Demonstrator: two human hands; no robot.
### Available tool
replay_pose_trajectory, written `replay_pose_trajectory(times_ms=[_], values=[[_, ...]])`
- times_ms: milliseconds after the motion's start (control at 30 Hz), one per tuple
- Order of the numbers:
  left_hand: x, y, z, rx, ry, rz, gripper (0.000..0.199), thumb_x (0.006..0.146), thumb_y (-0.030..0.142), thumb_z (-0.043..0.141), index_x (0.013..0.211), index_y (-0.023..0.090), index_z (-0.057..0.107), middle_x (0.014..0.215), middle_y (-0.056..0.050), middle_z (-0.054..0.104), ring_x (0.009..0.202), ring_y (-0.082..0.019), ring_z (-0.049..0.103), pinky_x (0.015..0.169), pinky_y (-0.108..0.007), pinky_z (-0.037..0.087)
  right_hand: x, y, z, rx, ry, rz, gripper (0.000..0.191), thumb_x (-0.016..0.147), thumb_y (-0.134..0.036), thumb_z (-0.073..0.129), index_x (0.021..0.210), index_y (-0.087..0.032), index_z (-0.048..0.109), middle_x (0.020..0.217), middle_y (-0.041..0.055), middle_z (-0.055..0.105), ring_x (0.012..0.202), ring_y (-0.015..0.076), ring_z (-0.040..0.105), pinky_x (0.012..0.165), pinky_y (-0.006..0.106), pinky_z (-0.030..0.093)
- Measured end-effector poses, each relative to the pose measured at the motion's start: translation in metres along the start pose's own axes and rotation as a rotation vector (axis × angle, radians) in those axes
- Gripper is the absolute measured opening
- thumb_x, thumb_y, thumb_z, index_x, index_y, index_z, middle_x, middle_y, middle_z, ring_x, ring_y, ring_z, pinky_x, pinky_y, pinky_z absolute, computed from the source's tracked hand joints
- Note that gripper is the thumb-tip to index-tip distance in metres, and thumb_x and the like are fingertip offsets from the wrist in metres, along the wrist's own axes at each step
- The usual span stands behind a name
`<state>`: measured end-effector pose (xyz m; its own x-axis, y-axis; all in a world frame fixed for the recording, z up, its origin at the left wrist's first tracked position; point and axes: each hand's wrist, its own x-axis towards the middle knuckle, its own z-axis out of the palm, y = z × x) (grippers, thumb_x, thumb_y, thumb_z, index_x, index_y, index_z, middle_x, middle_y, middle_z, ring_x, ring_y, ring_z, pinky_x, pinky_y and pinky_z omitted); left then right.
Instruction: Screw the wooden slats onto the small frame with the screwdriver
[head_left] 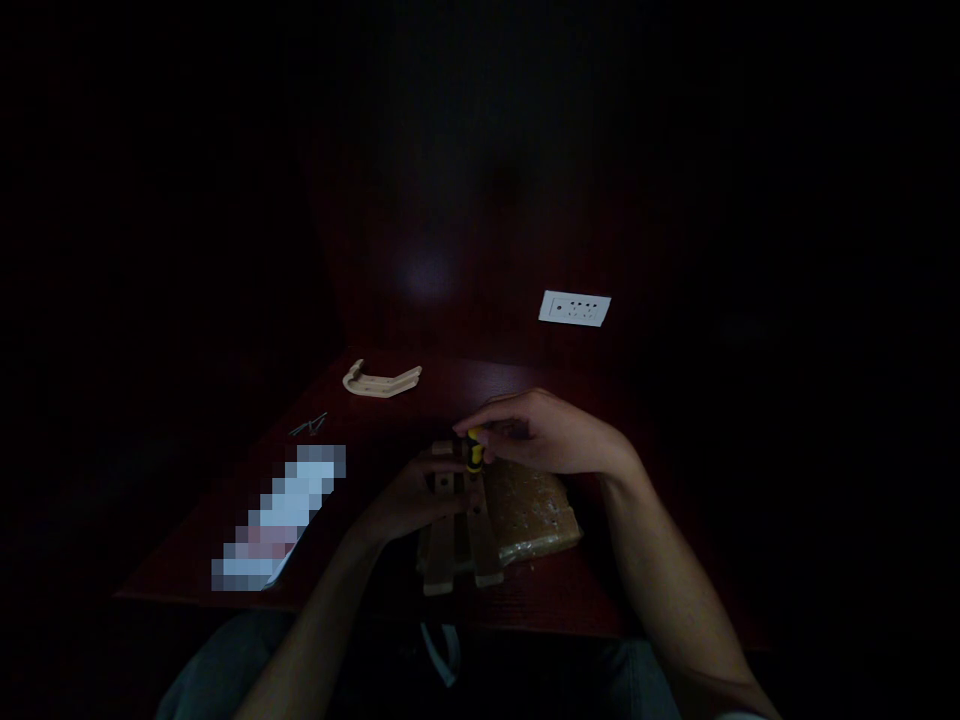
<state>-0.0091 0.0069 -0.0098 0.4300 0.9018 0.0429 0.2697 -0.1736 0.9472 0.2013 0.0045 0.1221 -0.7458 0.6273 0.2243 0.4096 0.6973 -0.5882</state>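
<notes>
Right hand point(551, 432) pinches yellow-black screwdriver point(475, 460) upright over wooden strips point(487, 560), near centre; left hand point(409, 495) grips the strips. Pixelated pale item point(281, 515), near left: writing unreadable.

The block point(529, 505) lies on the tabletop point(555, 597). Over its left part rest two slats point(439, 572), side by side, near ends past its front edge — the left fingers point(444, 466) across them, the right fingers point(495, 407) around a tool handle point(475, 452) above the right slat. Left of the block lies a pixelated flat item point(289, 518); behind-left, screws point(309, 425) and a curved piece point(382, 384); beyond its back, a wall socket point(574, 308).
</notes>
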Motion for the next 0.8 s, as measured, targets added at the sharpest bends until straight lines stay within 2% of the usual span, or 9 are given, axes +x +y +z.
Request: replay_pose_trajectory(times_ms=[167,400,667,800], values=[[-0.0009,0.0070,0.0008,-0.030,-0.009,-0.030,0.040,0.068,0.037,0.082,0.105,0.022,0.075,0.122,-0.008,0.067,0.115,-0.029,0.060,0.101,-0.043,0.046,0.0032,-0.0002,0.0007,-0.018,0.026,-0.024,0.023,0.093,-0.026,0.059,0.113,-0.020,0.071,0.097,0.0039,0.069,0.080,0.0120,0.064,0.071,0.025,0.048],[-0.0012,0.0075,0.0002,-0.007,0.012,-0.022,0.037,0.067,0.036,0.083,0.100,0.022,0.076,0.119,-0.007,0.068,0.113,-0.028,0.060,0.100,-0.041,0.046,0.0033,-0.0023,0.0009,0.013,-0.015,-0.057,0.027,0.095,-0.023,0.054,0.118,-0.021,0.069,0.106,0.0060,0.069,0.090,0.0138,0.064,0.075,0.025,0.049],[-0.0002,0.0061,0.0005,-0.035,-0.012,0.026,0.037,0.068,0.033,0.082,0.103,0.023,0.076,0.125,-0.007,0.065,0.118,-0.027,0.058,0.102,-0.040,0.045,0.0010,-0.0013,-0.0003,0.081,-0.028,0.013,0.026,0.097,-0.023,0.052,0.117,-0.020,0.067,0.105,0.0050,0.068,0.078,0.0109,0.066,0.071,0.024,0.051],[0.0002,0.0024,-0.0001,-0.013,-0.002,-0.014,0.037,0.067,0.036,0.082,0.101,0.023,0.076,0.123,-0.007,0.065,0.115,-0.028,0.059,0.100,-0.042,0.046,0.0035,0.0003,0.0010,0.051,0.004,0.015,0.022,0.094,-0.028,0.057,0.111,-0.019,0.069,0.101,0.0047,0.067,0.075,0.0109,0.065,0.071,0.025,0.051]])
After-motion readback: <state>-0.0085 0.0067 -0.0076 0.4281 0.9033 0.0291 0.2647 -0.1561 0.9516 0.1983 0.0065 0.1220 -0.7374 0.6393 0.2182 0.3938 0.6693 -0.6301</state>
